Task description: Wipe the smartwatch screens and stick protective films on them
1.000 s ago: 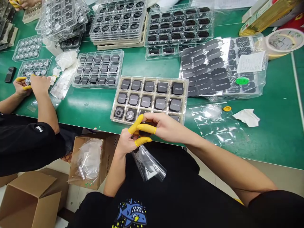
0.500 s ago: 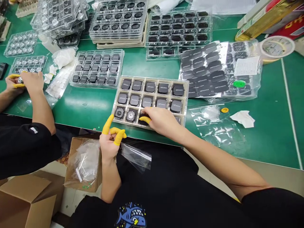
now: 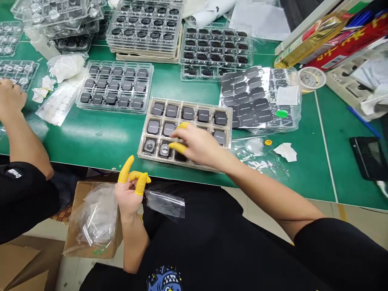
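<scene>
A beige tray with a clear insert (image 3: pixel 231 121) holds rows of square black watch bodies (image 3: pixel 172 110). Two in its front row, at the left, show round sensors: one dark watch back (image 3: pixel 149 146) and one paler watch back (image 3: pixel 165 150). Over the front and middle rows is my right hand (image 3: pixel 200 145), its yellow-capped thumb and finger apart; it hides several compartments. My left hand (image 3: pixel 129 196), also in yellow finger cots, is raised off the table's front edge. A strip of clear plastic film (image 3: pixel 166 204) hangs from its curled fingers, while the forefinger points up.
Another tray of black watch bodies (image 3: pixel 113 85) lies left; stacked clear trays (image 3: pixel 145 28) stand behind. Right are sheets of black labels (image 3: pixel 247 97), a tape roll (image 3: pixel 311 79) and a phone (image 3: pixel 365 157). A co-worker's arm (image 3: pixel 22 135) is at left. Below, a cardboard box (image 3: pixel 117 230) holds plastic scraps.
My right hand has risen a little from the front-row compartment and its fingers have spread. The left hand keeps the film. The view has swung right, bringing the phone into sight.
</scene>
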A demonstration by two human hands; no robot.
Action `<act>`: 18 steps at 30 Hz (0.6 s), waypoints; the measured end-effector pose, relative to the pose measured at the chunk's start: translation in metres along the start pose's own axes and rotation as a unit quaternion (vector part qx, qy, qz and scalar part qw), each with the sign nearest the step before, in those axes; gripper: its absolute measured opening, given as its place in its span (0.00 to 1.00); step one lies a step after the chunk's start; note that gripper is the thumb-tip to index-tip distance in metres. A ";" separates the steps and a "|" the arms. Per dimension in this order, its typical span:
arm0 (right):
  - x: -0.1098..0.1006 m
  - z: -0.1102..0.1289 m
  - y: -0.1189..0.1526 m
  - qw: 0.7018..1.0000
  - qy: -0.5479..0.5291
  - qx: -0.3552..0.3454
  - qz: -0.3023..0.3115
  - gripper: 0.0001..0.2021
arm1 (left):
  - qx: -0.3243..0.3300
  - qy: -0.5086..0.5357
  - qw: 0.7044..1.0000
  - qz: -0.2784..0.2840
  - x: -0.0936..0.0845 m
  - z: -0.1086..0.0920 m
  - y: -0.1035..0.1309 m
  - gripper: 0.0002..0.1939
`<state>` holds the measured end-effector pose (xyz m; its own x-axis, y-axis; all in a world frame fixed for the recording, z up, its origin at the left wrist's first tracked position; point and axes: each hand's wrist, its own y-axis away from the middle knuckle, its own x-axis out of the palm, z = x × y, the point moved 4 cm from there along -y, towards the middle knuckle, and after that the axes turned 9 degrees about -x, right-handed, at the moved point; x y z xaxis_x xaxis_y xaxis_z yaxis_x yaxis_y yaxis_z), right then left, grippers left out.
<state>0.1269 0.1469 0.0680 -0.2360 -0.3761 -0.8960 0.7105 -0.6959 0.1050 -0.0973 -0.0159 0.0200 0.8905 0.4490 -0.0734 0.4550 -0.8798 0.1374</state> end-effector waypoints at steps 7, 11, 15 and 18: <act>0.024 0.052 -0.028 0.997 0.026 0.001 0.078 0.12 | 0.003 -0.052 0.996 0.074 0.008 0.003 0.004 0.15; 0.019 0.046 -0.027 0.998 -0.012 0.000 0.054 0.13 | 0.057 -0.139 0.985 0.079 0.017 0.002 0.002 0.17; 0.016 0.034 -0.017 0.995 -0.099 0.013 0.027 0.14 | 0.178 -0.269 0.945 0.063 0.035 -0.010 -0.002 0.12; 0.011 0.028 -0.005 0.982 -0.188 0.029 -0.014 0.14 | 0.249 -0.358 0.899 0.034 0.050 -0.020 -0.002 0.13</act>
<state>0.1022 0.1294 0.0692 -0.4903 -0.5475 -0.6781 0.6641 -0.7386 0.1162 -0.0534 0.0121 0.0359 0.6055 0.3333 -0.7227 0.1837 -0.9421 -0.2806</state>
